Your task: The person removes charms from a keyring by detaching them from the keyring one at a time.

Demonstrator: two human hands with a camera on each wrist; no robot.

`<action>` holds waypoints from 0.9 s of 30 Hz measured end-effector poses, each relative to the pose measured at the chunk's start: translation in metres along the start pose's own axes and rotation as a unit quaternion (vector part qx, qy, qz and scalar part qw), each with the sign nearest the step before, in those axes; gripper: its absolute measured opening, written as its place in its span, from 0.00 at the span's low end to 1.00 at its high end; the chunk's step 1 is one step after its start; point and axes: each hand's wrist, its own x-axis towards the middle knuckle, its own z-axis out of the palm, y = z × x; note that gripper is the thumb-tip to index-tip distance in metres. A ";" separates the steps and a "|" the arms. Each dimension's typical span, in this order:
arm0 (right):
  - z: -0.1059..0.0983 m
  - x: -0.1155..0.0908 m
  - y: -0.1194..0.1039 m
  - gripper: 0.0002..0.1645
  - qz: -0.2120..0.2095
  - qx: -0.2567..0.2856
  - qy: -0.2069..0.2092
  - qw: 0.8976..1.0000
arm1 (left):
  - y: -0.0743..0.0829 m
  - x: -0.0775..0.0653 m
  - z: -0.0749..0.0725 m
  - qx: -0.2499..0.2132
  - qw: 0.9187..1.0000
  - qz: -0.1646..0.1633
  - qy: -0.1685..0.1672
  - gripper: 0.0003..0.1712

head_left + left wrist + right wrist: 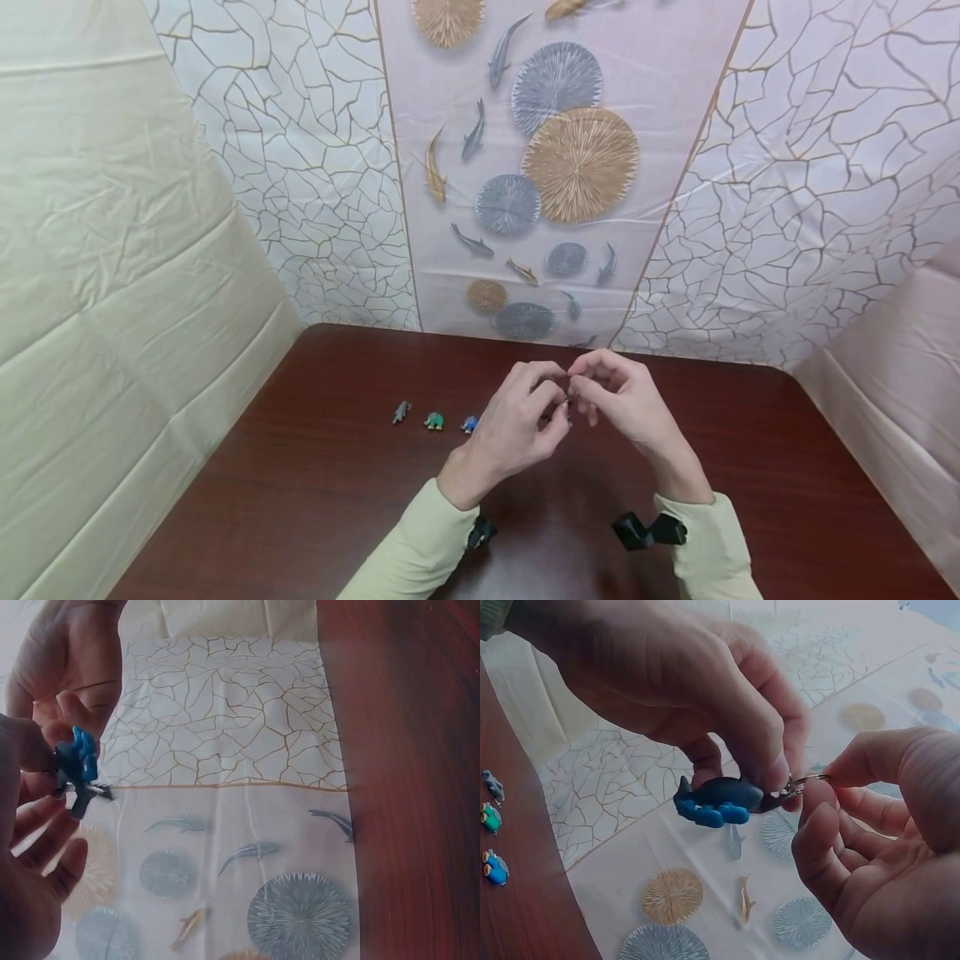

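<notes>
Above the table my left hand (513, 417) and right hand (630, 406) meet, fingertips close together. My left hand pinches a small dark grey and blue figure keychain (720, 799) by its clip end, seen best in the right wrist view. The keychain's metal ring (815, 778) is held between the thumb and a finger of my right hand (889, 832). In the left wrist view the figure (79, 765) hangs between both hands, and its ring is hidden. Fingers cover most of it in the head view.
On the dark red-brown table (300, 500) three small figures stand in a row left of my hands: a grey one (401, 412), a green one (434, 421) and a blue one (470, 424). Patterned cloth (517, 250) hangs behind the table.
</notes>
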 end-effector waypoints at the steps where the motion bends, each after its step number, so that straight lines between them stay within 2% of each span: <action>1: 0.000 0.000 0.000 0.06 0.001 0.003 0.001 1.000 | 0.000 0.000 -0.001 -0.005 1.000 0.007 0.001 0.02; 6: 0.000 -0.001 -0.001 0.06 0.005 0.024 0.004 1.000 | 0.000 0.002 -0.003 -0.018 0.999 0.033 0.009 0.02; 17: 0.001 -0.002 -0.008 0.07 0.007 0.026 -0.001 1.000 | 0.002 0.006 -0.011 -0.034 0.998 0.049 0.029 0.01; 27: 0.000 -0.003 -0.008 0.03 0.012 0.045 -0.014 0.999 | 0.005 0.010 -0.017 -0.020 0.997 0.063 0.045 0.03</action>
